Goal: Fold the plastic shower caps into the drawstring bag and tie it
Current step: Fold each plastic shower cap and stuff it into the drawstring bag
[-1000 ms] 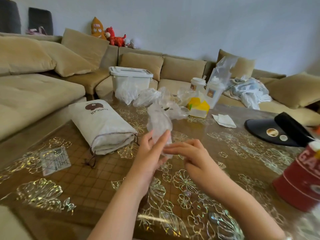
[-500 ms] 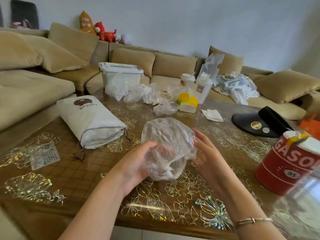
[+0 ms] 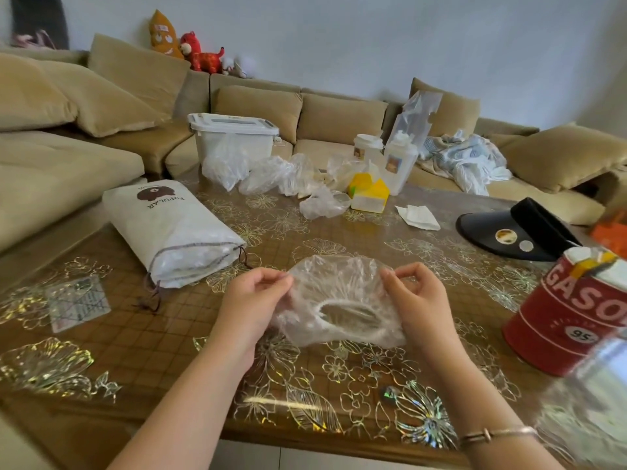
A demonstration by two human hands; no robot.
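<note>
A clear plastic shower cap (image 3: pixel 336 293) is stretched out flat just above the table, its white elastic opening facing me. My left hand (image 3: pixel 252 298) pinches its left edge and my right hand (image 3: pixel 415 295) pinches its right edge. The white drawstring bag (image 3: pixel 169 232) lies on its side to the left, stuffed, its mouth and loose cord facing me. Several more crumpled shower caps (image 3: pixel 271 174) lie in a heap at the far side of the table, with one apart (image 3: pixel 322 206).
A red gasoline-style tin (image 3: pixel 573 310) stands at the right, a black visor (image 3: pixel 509 232) behind it. A yellow and white box (image 3: pixel 369 195), two lidded cups (image 3: pixel 368 147), a tissue (image 3: pixel 417 217) and a white storage bin (image 3: pixel 234 134) sit farther back. A small card (image 3: pixel 78 301) lies left.
The bunched cap I held upright has been opened out and pulled wide between both hands, and lowered toward the table. My hands have moved apart.
</note>
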